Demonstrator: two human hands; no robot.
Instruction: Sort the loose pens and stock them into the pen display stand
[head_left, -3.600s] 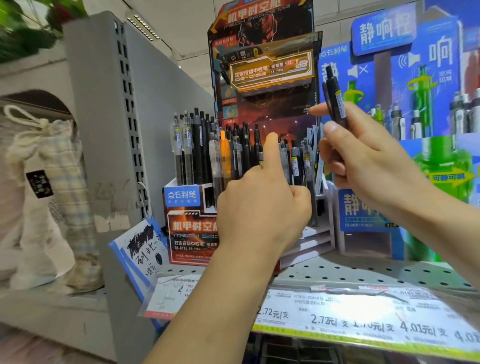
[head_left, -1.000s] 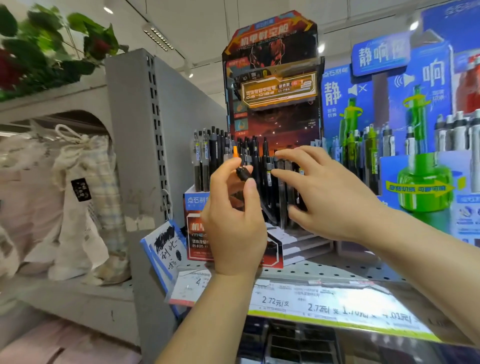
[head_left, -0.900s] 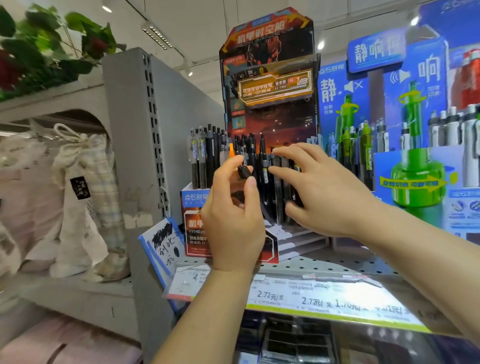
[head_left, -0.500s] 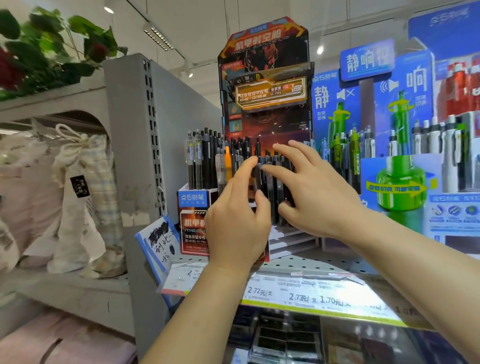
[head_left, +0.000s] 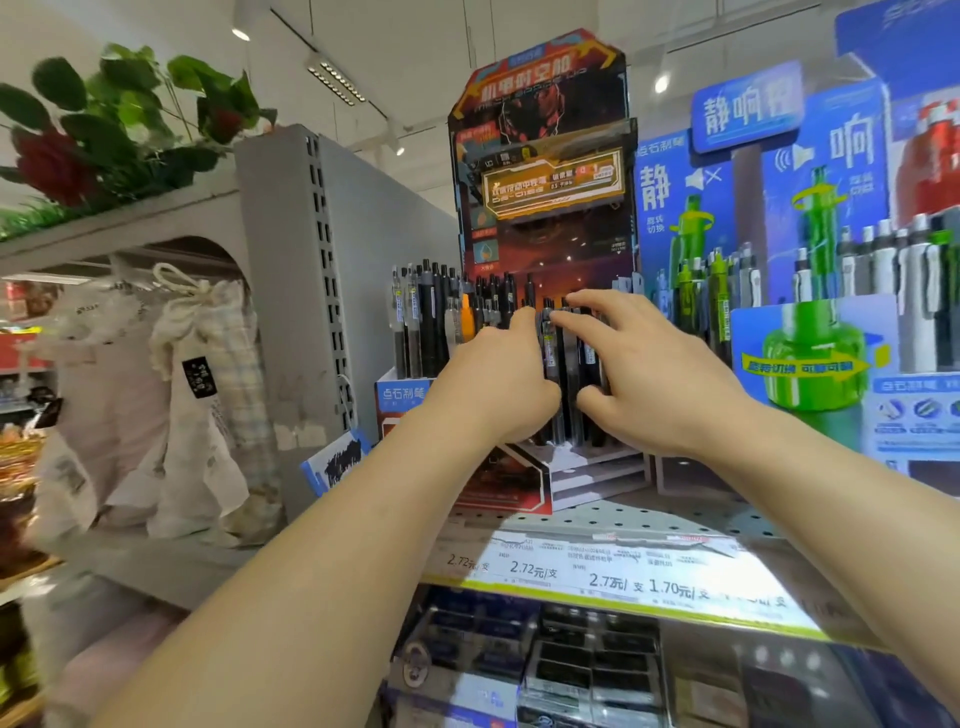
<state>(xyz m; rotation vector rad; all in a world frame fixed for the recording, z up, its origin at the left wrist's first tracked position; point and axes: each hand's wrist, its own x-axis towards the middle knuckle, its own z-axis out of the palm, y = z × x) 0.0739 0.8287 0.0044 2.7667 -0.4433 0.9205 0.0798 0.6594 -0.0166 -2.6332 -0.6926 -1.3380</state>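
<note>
Perforated shelf (head_left: 675, 519) under pen display stand (head_left: 540, 156)

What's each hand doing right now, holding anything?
Left hand: at the black pens in the display stand; grip cannot be told.
Right hand: open, fingers spread over the same pens.

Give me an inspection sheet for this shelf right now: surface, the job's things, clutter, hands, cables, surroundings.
Surface: perforated grey shelf, price strip along its front edge.
Job's things: pen display stand upright on the shelf; dark pens standing in its rows, one orange pen among them.
Clutter: blue handwritten card leaning at the stand's left.
Hands: left hand and right hand both at the front pens, fingers on them; whether either grips one cannot be told.
Cables: nothing seen.
Surroundings: blue display with green pens to the right; cloth bags and artificial roses to the left.
</note>
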